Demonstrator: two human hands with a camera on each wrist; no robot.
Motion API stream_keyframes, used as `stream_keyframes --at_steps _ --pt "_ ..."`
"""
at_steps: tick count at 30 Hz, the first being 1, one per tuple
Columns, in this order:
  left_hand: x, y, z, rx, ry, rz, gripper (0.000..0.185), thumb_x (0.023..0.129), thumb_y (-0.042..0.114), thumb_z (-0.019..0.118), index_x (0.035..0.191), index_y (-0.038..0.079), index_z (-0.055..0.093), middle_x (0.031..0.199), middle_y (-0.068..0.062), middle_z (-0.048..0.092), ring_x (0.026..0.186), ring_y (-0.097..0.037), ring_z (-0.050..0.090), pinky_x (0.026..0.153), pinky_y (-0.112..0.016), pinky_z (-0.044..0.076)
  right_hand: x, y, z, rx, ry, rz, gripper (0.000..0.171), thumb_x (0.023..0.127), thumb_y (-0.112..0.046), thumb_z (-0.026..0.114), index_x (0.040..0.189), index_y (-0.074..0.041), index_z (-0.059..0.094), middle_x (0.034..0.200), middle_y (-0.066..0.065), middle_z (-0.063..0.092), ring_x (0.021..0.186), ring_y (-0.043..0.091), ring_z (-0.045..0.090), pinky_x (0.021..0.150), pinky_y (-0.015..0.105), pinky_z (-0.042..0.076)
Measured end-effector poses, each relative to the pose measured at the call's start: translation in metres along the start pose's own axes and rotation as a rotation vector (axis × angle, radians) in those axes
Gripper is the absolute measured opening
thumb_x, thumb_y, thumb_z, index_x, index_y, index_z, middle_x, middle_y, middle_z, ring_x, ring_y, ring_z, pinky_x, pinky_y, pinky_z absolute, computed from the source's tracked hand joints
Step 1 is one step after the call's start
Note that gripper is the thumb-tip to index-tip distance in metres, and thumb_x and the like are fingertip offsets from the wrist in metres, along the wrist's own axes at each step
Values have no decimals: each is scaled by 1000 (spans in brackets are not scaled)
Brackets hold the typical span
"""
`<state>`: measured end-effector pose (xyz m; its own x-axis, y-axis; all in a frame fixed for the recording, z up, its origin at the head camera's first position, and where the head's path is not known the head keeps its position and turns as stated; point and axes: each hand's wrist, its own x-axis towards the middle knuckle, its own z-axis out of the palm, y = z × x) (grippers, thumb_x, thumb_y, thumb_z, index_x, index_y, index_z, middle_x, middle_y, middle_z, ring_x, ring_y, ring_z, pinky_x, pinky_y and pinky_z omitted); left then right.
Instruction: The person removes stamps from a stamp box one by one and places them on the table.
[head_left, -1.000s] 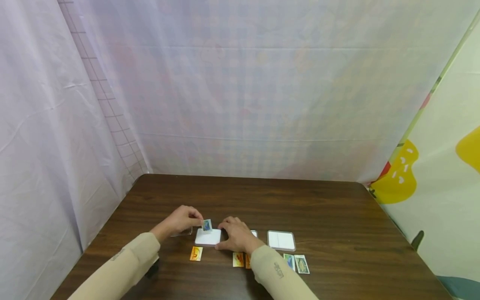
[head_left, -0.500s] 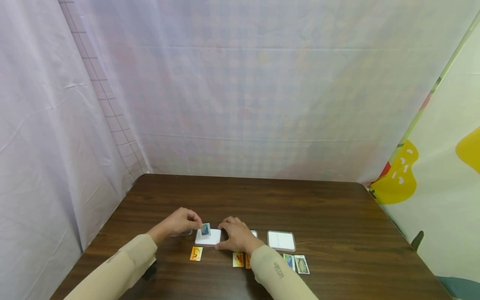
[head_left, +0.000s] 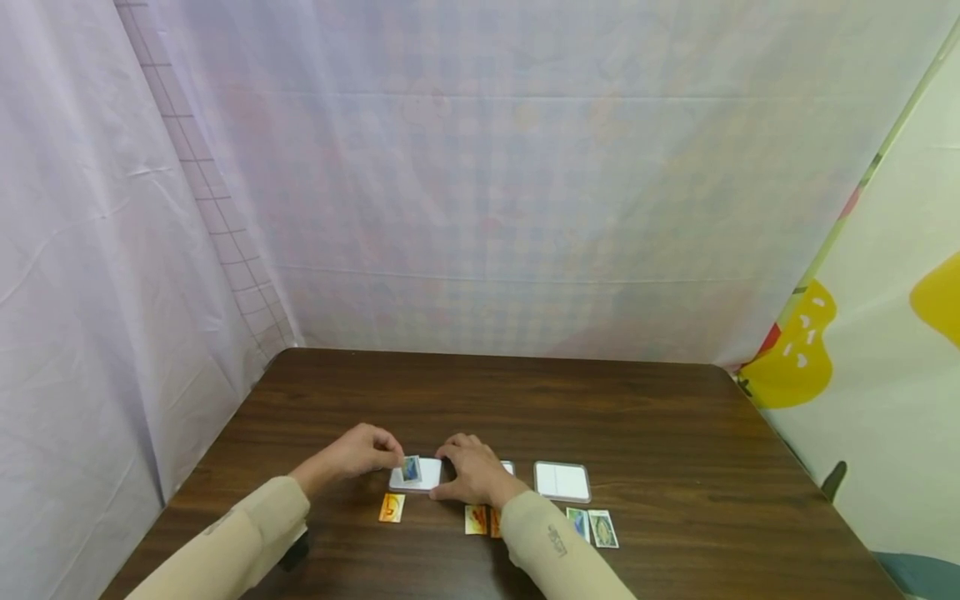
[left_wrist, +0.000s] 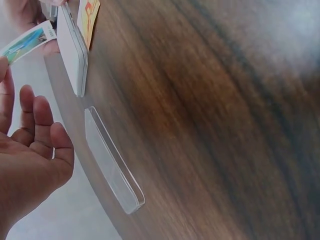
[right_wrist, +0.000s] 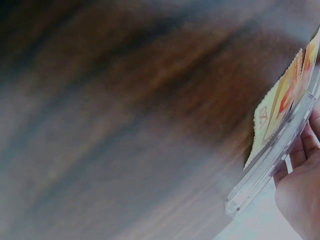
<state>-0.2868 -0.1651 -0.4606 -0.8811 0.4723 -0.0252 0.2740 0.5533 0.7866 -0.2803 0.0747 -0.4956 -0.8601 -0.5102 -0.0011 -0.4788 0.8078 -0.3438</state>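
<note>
Head view: a person's two hands work over a brown table (head_left: 637, 417).
Left hand (head_left: 360, 452): pinches a small blue picture card (head_left: 411, 469), which lies low over the white box (head_left: 427, 479).
Left wrist view: the card (left_wrist: 27, 42) juts from the fingertips beside the box's edge (left_wrist: 72, 47); a clear lid (left_wrist: 112, 162) lies flat near it.
Right hand (head_left: 472, 475): rests with curled fingers against the white box's right side.
Loose cards: an orange card (head_left: 392, 507) in front of the box, two more (head_left: 482, 520) by the right wrist.
Second box (head_left: 562, 481): to the right, with two cards (head_left: 592, 527) in front.
</note>
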Motion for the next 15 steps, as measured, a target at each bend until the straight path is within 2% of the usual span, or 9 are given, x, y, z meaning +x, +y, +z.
stream_keyframes --at_steps 9,15 --pt "-6 3 3 51 -31 -45 10 85 21 75 86 11 74 93 2 70 89 -15 56 85 -44 41 0 0 1 1 1 4 62 81 -53 76 128 -15 62 135 6 52 125 25 47 107 44 36" --pt "-8 1 9 -14 -77 -7 9 87 14 73 85 5 73 90 1 67 87 -16 54 80 -37 42 0 0 1 -5 -8 3 62 83 -53 75 130 -15 62 137 7 52 128 26 45 108 44 35"
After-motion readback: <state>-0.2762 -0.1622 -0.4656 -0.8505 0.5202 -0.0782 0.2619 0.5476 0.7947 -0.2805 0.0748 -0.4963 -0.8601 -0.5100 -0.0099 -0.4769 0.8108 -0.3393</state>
